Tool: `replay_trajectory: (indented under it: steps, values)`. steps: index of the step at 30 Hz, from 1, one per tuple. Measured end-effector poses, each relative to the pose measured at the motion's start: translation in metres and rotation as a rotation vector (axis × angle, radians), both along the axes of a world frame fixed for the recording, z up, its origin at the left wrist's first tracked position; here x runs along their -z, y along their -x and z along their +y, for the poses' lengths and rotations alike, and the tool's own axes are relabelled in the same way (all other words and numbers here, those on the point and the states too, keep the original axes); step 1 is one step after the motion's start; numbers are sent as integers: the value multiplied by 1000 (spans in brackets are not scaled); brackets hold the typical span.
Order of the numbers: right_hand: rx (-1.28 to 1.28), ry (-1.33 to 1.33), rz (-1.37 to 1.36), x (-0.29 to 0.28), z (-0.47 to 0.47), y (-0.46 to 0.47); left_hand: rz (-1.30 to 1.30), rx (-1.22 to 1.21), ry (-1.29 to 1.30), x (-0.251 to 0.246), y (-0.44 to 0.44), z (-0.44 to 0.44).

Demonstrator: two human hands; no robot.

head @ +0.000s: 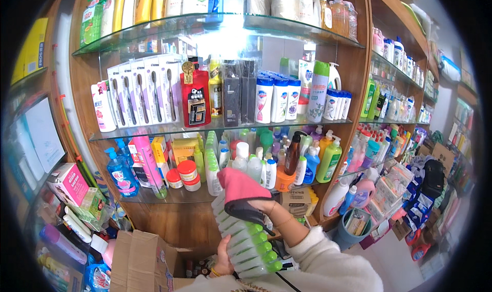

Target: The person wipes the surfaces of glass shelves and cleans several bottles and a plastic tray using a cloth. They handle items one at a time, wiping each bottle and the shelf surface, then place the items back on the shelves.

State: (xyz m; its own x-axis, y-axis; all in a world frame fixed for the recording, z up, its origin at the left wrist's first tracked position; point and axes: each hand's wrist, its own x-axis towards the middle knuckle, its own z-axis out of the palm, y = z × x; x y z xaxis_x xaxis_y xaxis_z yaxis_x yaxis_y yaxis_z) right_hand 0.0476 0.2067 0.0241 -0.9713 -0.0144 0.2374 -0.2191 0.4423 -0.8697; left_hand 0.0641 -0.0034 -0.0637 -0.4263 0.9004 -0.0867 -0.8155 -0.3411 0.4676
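Note:
My left hand (223, 256) grips the side of a pack of white bottles with green caps (250, 249), which appears wrapped in clear film and is tilted before my body. My right hand (265, 206) holds a pink and dark grey cloth (244, 188) over the upper end of the pack. The cloth hides part of the bottles and most of my right fingers. Behind the cloth, the lower glass shelf (173, 197) bears red-lidded jars (187, 170), a pink spray can (149, 165) and several pump bottles, among them a green one (329, 160).
An open cardboard box (138, 257) stands below the shelves at the lower left. The middle glass shelf (230, 130) holds packaged toothbrushes (140, 94) and bottles. A blue-grey bin (349, 230) stands at the lower right. Boxed goods (69, 184) crowd the left side.

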Motion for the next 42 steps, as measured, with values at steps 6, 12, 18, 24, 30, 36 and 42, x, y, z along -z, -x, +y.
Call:
replay_trajectory:
  steps: [6, 12, 18, 24, 30, 36, 42]
  values:
    - [53, 15, 33, -4, 11, 40, 9, -17, -85, -11, 2, 3]
    - [240, 1243, -118, 27, -1, 5, -112, 81, -208, 0, 14, -7]
    - [12, 1419, -172, 25, -22, -30, -142, 117, -340, -17, 25, -13]
    - [-104, 1019, -80, -34, -40, 5, -137, 129, -232, -22, 15, -10]
    - [-246, 730, -109, -80, -37, -8, -184, 210, -280, -5, 15, -2]
    - [-579, 1375, -123, -17, -41, 10, -404, 459, -491, -6, 25, 7]
    - [-180, 1405, -102, 43, -40, -9, -262, 358, -546, -22, 38, 11]
